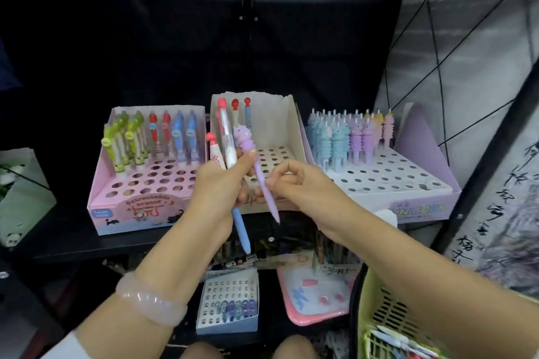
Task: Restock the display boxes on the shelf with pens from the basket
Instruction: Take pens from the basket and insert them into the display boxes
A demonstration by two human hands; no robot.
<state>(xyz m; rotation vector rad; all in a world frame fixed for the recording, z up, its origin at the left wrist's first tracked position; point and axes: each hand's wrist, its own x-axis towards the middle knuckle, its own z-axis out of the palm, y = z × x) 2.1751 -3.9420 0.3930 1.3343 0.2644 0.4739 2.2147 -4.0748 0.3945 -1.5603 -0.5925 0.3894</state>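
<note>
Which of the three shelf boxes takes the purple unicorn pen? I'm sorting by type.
The right box: its back rows hold the same ridged unicorn pens in blue, purple and pink. The left box and middle box hold other kinds.

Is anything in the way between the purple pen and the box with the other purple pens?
Nothing visible. The purple pen is pinched by the right hand; the unicorn box has open holes in its front rows.
</note>
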